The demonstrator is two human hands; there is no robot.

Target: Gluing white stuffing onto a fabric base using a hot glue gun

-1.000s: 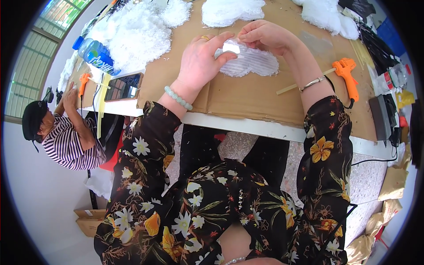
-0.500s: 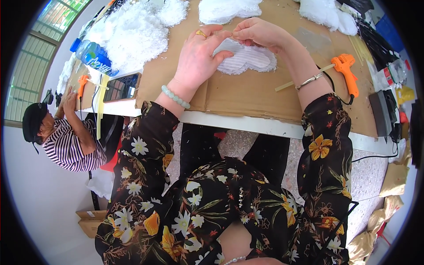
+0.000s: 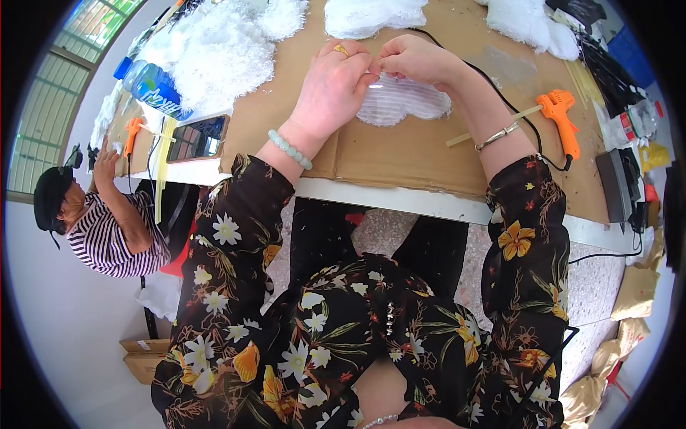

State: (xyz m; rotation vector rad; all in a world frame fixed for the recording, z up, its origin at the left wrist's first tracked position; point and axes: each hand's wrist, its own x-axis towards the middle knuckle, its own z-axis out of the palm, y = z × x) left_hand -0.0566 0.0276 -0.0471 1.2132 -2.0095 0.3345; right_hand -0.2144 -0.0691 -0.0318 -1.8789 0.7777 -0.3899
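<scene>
The pad [image 3: 409, 106] is seen on the cardboard [image 3: 421, 161], bodyward of the meeting fingertips, long axis left–right. Its left end is partly covered by the left hand [image 3: 332, 87], seemingly nearer than the right hand [image 3: 420, 61]. Fingers are curled in on both; whether anything is gripped cannot be told.

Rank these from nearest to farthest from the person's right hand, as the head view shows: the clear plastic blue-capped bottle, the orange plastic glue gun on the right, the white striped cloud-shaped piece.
From the right hand:
1. White striped cloud-shaped piece: just below it in the picture.
2. Orange plastic glue gun: to its right.
3. Clear plastic blue-capped bottle: far left.
</scene>
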